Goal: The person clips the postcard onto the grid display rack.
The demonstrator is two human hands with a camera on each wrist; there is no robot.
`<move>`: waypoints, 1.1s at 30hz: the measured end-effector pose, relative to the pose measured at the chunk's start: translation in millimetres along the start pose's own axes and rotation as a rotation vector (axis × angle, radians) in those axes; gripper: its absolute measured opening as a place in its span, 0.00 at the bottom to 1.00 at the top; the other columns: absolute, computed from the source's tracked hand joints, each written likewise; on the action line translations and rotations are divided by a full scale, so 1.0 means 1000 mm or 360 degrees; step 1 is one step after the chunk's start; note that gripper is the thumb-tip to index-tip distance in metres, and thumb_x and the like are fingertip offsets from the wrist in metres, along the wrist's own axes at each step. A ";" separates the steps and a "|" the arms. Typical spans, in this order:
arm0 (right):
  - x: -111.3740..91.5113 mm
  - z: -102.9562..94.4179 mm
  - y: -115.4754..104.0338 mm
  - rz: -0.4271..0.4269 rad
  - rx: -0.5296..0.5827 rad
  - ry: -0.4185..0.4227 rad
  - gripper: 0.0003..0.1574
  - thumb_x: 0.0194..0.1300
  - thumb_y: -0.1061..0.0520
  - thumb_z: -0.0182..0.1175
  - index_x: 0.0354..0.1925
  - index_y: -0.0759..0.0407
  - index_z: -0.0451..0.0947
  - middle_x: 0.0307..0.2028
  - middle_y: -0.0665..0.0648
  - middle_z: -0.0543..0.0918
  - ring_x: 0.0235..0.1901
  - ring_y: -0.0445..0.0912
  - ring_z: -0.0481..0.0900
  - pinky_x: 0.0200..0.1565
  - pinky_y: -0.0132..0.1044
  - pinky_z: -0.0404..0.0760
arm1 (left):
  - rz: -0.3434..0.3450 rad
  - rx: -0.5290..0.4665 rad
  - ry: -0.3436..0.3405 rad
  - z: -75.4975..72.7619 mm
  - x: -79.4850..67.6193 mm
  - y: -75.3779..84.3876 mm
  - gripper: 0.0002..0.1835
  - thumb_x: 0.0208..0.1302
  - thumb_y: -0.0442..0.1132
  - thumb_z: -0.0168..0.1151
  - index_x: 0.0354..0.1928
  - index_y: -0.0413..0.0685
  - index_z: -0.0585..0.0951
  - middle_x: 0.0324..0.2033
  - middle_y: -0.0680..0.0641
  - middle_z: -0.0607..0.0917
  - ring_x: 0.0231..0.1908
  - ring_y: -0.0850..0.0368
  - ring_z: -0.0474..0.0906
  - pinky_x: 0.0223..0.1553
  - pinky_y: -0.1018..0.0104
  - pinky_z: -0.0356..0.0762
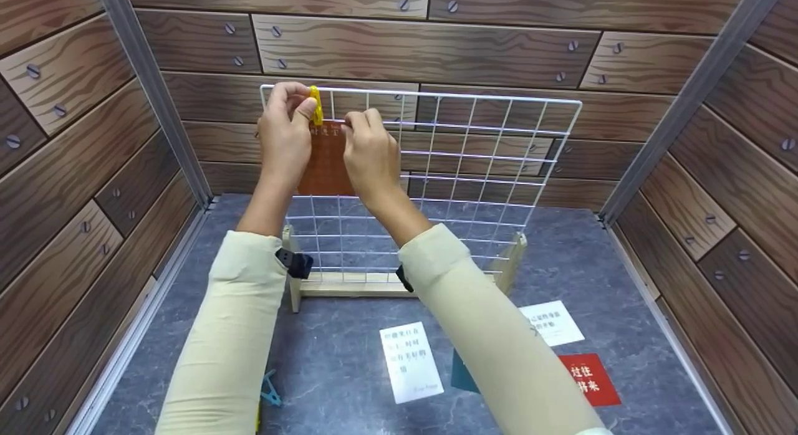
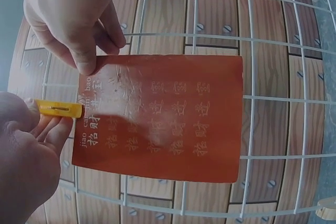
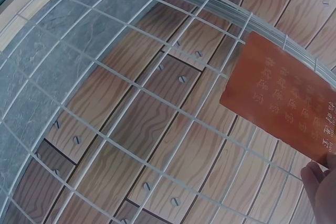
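Note:
A red-orange card (image 2: 157, 124) with rows of Chinese characters lies against the upper left of a white wire grid panel (image 1: 474, 136). My left hand (image 1: 287, 133) pinches a yellow clothespin (image 2: 60, 109) between thumb and fingers at the card's top edge. Whether its tip bites the card and the wire together I cannot tell. My right hand (image 1: 374, 151) pinches the card's upper right corner between thumb and fingers. In the right wrist view the same card spans the right side, with part of my right hand (image 3: 323, 190) at its corner.
The grid stands in a wooden base (image 1: 349, 290). On the grey marbled floor lie a white card (image 1: 411, 363), another white card (image 1: 555, 323), a red card (image 1: 595, 379), a partly covered teal card (image 1: 462, 372) and a blue clothespin (image 1: 270, 390). Wood-patterned walls surround it.

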State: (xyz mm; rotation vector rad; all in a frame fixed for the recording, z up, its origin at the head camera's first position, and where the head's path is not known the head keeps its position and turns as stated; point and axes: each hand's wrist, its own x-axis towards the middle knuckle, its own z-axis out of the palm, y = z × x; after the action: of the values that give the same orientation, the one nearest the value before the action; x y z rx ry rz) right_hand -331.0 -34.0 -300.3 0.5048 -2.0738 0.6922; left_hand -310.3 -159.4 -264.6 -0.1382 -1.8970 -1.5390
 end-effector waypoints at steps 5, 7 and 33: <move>-0.001 -0.004 0.002 -0.0014 0.0006 0.0001 0.12 0.72 0.55 0.60 0.48 0.61 0.82 0.39 0.56 0.81 0.32 0.50 0.85 0.36 0.39 0.85 | 0.0007 0.0045 -0.0007 0.001 -0.001 0.004 0.11 0.74 0.34 0.56 0.53 0.37 0.77 0.49 0.41 0.86 0.50 0.59 0.82 0.52 0.69 0.79; -0.002 -0.007 0.003 -0.0005 0.0023 -0.0004 0.13 0.72 0.55 0.60 0.50 0.61 0.82 0.40 0.56 0.82 0.33 0.50 0.85 0.37 0.40 0.85 | -0.0010 0.0064 -0.0018 0.000 -0.002 0.007 0.11 0.74 0.34 0.57 0.54 0.39 0.78 0.49 0.41 0.86 0.50 0.58 0.82 0.53 0.69 0.79; -0.029 -0.035 0.031 -0.0033 0.0213 -0.0139 0.19 0.69 0.51 0.65 0.54 0.57 0.81 0.49 0.54 0.83 0.36 0.46 0.84 0.33 0.42 0.82 | 0.0139 -0.0012 0.0050 -0.043 -0.053 0.008 0.11 0.73 0.29 0.57 0.53 0.37 0.81 0.43 0.43 0.85 0.41 0.59 0.81 0.49 0.69 0.81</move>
State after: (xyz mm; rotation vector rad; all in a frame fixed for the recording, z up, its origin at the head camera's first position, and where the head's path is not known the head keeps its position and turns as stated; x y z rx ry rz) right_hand -312.5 14.7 -317.0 0.6411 -2.1095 0.8134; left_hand -247.4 -178.4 -285.1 -0.1966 -1.8368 -1.4823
